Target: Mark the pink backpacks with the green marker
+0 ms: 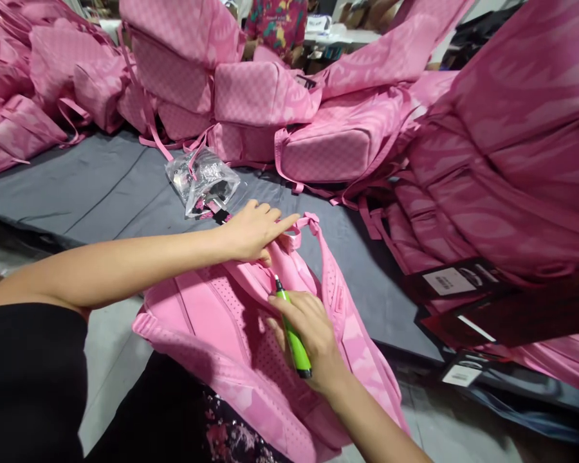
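A pink camouflage backpack [217,302] leans at the table's near edge, its dotted back panel and shoulder straps facing me. My left hand [251,235] grips its top beside the carrying loop [294,238], thumb on the near side and index finger stretched to the right. In my right hand [313,328] is a bright green marker [294,341] with black ends. Its pale tip points up at the fabric just below my left thumb; I cannot tell whether it touches. The backpack's lower end hangs below the table edge.
A clear plastic bag [205,177] with small dark and pink pieces lies beyond my left hand on the grey-covered table [110,186]. Pink backpacks [328,154] are piled along the back and left. More with black tags [448,280] stand at right. A person [277,29] is behind.
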Motion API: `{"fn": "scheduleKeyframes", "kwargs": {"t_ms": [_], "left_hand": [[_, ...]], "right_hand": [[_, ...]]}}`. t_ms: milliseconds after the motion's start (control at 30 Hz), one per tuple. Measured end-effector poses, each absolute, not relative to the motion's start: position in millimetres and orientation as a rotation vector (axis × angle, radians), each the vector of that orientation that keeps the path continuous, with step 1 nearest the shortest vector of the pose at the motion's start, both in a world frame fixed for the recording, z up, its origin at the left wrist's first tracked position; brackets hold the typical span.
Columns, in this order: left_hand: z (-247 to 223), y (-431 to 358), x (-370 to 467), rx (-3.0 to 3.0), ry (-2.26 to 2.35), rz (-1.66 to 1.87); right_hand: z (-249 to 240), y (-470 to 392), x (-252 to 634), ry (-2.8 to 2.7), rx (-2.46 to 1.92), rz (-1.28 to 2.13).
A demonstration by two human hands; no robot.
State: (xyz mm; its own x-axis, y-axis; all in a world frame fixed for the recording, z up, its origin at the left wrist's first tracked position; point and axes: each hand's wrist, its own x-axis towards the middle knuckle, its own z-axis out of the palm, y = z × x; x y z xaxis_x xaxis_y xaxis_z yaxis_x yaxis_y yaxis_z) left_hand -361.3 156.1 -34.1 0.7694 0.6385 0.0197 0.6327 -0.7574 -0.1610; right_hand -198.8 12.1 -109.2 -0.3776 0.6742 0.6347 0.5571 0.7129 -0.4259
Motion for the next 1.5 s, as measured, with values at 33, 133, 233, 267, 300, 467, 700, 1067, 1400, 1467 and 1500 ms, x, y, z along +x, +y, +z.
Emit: {"fn": "scheduleKeyframes", "kwargs": {"t_ms": [33, 133, 233, 267, 300, 467, 700, 1067, 1400, 1467, 1500], "left_hand": [[-34, 153, -362, -2.806, -0.996, 0.049], [-32, 144, -364, -2.792, -0.96, 0.08], [-33, 136, -363, -2.722, -0.995, 0.143], [-34, 134, -362, -2.702, -1.018, 0.149], [-36, 132, -361, -2.688, -1.042, 0.147], [-42, 132, -360, -2.706, -1.026, 0.075], [-45, 140, -359, -2.715, -1.04, 0.036], [-56, 144, -350, -2.663, -1.167, 0.089], [-52, 146, -351, -2.613, -1.268, 0.085], [-51, 147, -350, -2.607, -1.238, 0.094], [-51, 147, -350, -2.605, -1.224, 0.1]], "right_hand": [[-111, 15, -195, -2.061, -0.934, 0.169], [-117, 22, -190, -1.986, -0.913, 0.148], [-119, 20, -195, -1.915, -0.889, 0.187], [-118, 18, -198, -1.897, -0.882, 0.204], [-118, 16, -200, -1.886, -0.874, 0.216], [-116, 16, -199, -1.951, -0.863, 0.174], [-116, 31, -179, -1.907, -1.141, 0.01], [-115, 101, -204, -2.078, -1.754, -0.161], [-95, 53, -167, -1.816, -1.367, 0.041], [-84, 55, -170, -1.79, -1.291, 0.311], [-80, 59, -172, -1.809, -1.255, 0.454]]}}
